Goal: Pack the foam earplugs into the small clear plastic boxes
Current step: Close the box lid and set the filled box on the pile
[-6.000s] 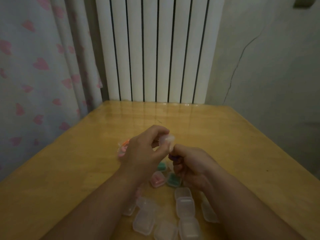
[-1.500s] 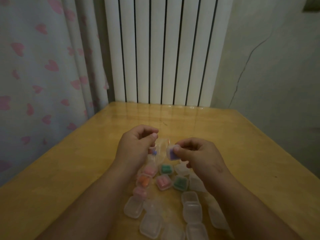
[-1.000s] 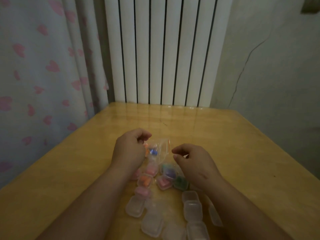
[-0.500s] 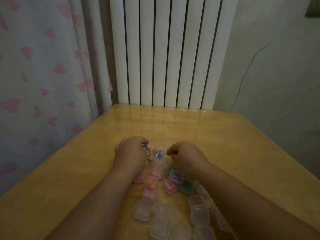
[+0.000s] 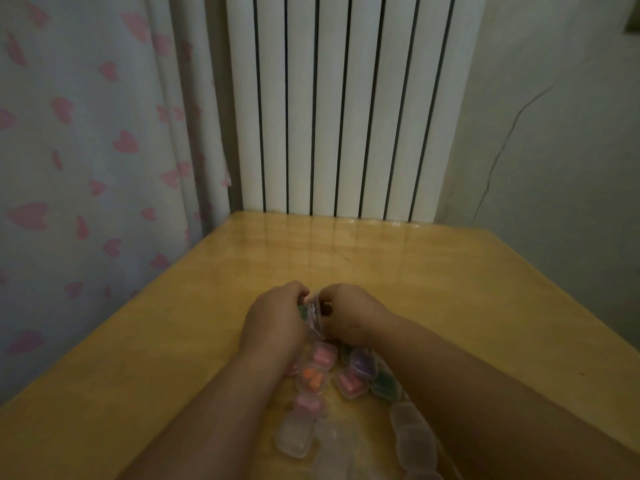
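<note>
My left hand (image 5: pixel 273 317) and my right hand (image 5: pixel 349 313) meet low over the wooden table (image 5: pixel 173 341), both pinching a clear plastic bag of earplugs (image 5: pixel 313 315) between them; its contents are mostly hidden. Just behind my wrists lie several closed small boxes with earplugs inside: a pink one (image 5: pixel 323 356), an orange one (image 5: pixel 311 379), a purple one (image 5: pixel 363 363), another pink one (image 5: pixel 351 384) and a green one (image 5: pixel 384 384). Empty clear boxes (image 5: pixel 294 438) lie nearer to me, between my forearms.
A white ribbed radiator (image 5: pixel 339 105) stands against the wall at the table's far edge. A curtain with pink hearts (image 5: pixel 86 150) hangs along the left side. More empty clear boxes (image 5: pixel 414 441) sit beside my right forearm.
My right hand put the purple-filled box down among the filled ones and came to the bag. Both hands have closed together on the bag and dropped lower toward the table.
</note>
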A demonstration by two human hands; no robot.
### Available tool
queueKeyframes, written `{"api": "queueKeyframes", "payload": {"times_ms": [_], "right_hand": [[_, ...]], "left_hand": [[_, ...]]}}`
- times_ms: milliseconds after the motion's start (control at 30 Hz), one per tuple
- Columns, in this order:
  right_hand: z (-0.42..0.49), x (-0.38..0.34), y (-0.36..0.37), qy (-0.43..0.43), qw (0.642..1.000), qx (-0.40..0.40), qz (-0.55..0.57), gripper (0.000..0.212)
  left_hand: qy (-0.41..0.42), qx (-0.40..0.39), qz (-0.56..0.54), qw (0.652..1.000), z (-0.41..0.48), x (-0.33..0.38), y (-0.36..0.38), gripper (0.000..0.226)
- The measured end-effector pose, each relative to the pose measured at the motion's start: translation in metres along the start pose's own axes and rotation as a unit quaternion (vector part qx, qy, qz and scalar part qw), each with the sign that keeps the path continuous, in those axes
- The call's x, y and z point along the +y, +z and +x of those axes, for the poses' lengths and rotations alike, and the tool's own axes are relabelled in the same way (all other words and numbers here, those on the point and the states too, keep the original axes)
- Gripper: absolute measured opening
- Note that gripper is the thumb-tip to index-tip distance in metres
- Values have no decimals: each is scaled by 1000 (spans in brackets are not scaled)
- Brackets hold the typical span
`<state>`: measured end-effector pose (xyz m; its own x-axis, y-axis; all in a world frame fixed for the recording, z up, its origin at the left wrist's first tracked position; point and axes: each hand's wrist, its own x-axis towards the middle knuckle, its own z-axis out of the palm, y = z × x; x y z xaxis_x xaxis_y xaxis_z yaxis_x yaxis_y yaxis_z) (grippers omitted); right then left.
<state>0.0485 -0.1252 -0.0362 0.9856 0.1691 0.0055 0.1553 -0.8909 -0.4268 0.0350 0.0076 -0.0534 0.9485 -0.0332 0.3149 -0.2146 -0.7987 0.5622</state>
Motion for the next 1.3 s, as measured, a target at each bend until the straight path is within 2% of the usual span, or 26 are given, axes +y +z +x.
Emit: {"api": "queueKeyframes", "payload": {"times_ms": [167,567,833,933,1300], "right_hand": [[5,2,4,11,1000,16,19,18],[5,1,7,9,997,28,75,23],[10,-3,13,49,997,53,33,9],[12,-4,14,54,996,63,38,18],[13,-5,8,18,997,51,50,9]], "left_hand": [[-26,13,-11,1000,2,-4,2,41],[-20,5,-11,1000,1,-3,2,35],[-27,-5,-8,1000,0,0,-1,33],[-21,-10,-9,1000,0,1,-2,32],[-27,-18,-5,999,-1,2,-4,40]]}}
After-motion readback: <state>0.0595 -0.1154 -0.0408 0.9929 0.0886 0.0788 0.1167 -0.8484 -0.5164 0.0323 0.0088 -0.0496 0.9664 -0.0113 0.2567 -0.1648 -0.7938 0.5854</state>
